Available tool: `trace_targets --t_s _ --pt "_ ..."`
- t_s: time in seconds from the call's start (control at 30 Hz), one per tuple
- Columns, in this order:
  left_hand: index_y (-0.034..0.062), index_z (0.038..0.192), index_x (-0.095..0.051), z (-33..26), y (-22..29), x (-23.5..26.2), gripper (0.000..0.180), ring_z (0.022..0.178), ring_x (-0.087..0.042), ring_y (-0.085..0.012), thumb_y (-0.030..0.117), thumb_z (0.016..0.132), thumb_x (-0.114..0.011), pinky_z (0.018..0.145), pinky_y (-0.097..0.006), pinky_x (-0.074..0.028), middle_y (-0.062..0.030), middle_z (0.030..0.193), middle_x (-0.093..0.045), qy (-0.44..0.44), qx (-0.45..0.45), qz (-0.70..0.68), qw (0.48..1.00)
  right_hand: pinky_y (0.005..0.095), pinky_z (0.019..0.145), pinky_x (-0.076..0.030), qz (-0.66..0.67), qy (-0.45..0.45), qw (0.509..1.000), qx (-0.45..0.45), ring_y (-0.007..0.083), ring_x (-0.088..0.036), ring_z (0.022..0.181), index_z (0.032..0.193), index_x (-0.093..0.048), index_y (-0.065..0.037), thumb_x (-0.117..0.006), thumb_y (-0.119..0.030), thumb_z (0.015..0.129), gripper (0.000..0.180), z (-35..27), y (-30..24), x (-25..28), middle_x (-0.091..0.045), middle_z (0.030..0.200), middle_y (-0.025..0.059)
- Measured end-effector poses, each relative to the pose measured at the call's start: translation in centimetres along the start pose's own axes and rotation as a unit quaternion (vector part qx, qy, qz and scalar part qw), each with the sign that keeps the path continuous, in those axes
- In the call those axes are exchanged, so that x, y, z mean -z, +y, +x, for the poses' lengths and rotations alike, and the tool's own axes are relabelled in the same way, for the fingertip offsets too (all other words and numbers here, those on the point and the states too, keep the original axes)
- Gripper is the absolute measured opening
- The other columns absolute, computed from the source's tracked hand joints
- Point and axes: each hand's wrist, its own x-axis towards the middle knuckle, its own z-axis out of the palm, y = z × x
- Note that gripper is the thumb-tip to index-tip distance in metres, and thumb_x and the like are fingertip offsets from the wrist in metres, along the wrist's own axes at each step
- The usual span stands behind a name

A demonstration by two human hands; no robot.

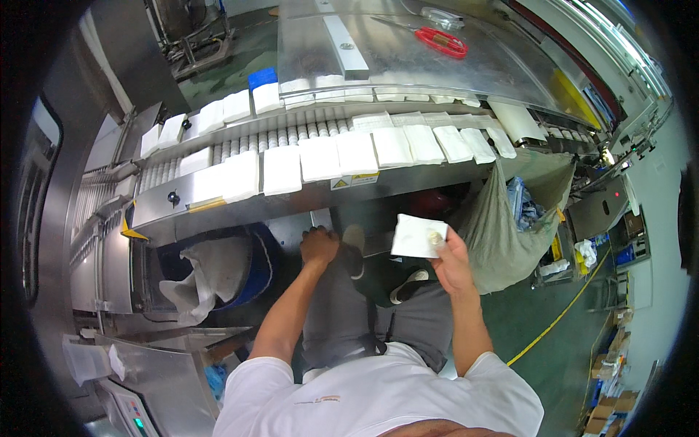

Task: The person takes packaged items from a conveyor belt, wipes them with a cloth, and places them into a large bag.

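Note:
My right hand (pixel 454 264) grips a flat white square (pixel 416 237), like a folded napkin or thin packet, with the thumb on top. A small pale yellowish patch shows by the thumb tip. In front of my left thigh, my left hand (pixel 319 246) is closed with its fingers curled down; what they hold, if anything, is hidden. A row of similar white pieces (pixel 320 158) lies along the near metal ledge of the roller conveyor (pixel 251 142), beyond both hands. More white pieces (pixel 211 115) line its far ledge.
An open beige sack (pixel 502 237) with blue plastic inside hangs at the right. A blue bin (pixel 258 266) with a whitish liner stands at the left. Across the conveyor, a steel table (pixel 393 62) carries red-handled scissors (pixel 440 42). A digital display unit (pixel 131 411) sits lower left.

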Motion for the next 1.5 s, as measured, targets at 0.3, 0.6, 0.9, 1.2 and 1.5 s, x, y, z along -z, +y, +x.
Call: trace_targets --t_s 0.3,0.6,0.9,1.2,1.5 --pt "0.0011 0.11 -0.072 -2.3 2.3 4.8 0.042 0.109 -0.063 -0.0433 0.036 0.094 -0.056 0.096 -0.053 -0.052 -0.0203 0.117 -0.069 -0.075 -0.049 0.007 0.996 0.0309 0.098 -0.051 -0.079 -0.056 0.994 -0.057 0.0127 -0.063 0.11 0.132 -0.059 0.0 -0.065 -0.011 0.102 0.033 -0.8 6.2 2.2 -0.067 0.123 0.0053" --pt "0.0015 0.105 -0.072 -1.3 1.2 2.5 0.037 0.106 -0.063 -0.0429 0.033 0.095 -0.055 0.093 -0.055 -0.052 -0.0215 0.114 -0.069 -0.024 -0.031 0.031 0.999 0.0395 0.093 -0.056 -0.023 0.15 0.983 -0.104 0.0199 -0.067 0.11 0.137 -0.056 -0.006 -0.056 -0.018 0.107 0.033 -6.2 13.1 16.2 -0.067 0.125 0.0068" --pt "0.0031 0.111 -0.073 -1.0 1.2 1.4 0.04 0.111 -0.063 -0.0417 0.034 0.095 -0.053 0.095 -0.054 -0.053 -0.0208 0.118 -0.069 -0.015 0.002 0.019 1.0 0.0523 0.101 -0.051 0.211 0.284 0.935 -0.004 0.0296 -0.058 0.126 0.137 -0.056 -0.008 -0.051 -0.009 0.105 0.032 -11.8 18.5 26.5 -0.06 0.137 0.0119" --pt "0.0029 0.107 -0.074 -1.9 1.8 2.8 0.039 0.106 -0.067 -0.0423 0.033 0.093 -0.055 0.093 -0.052 -0.054 -0.0219 0.113 -0.071 -0.019 -0.067 0.025 0.997 0.0543 0.104 -0.053 0.256 0.259 0.932 -0.011 0.0308 -0.06 0.126 0.136 -0.055 -0.006 -0.052 -0.014 0.107 0.03 -10.4 18.8 27.0 -0.061 0.137 0.0111" --pt "0.0016 0.108 -0.073 -1.7 0.9 1.6 0.039 0.103 -0.068 -0.0439 0.034 0.094 -0.056 0.091 -0.052 -0.055 -0.024 0.111 -0.071 0.001 -0.082 0.058 0.995 0.0557 0.105 -0.052 0.249 0.265 0.931 -0.007 0.0312 -0.061 0.124 0.134 -0.055 -0.007 -0.053 -0.013 0.107 0.028 -10.5 19.4 27.8 -0.063 0.134 0.0114"
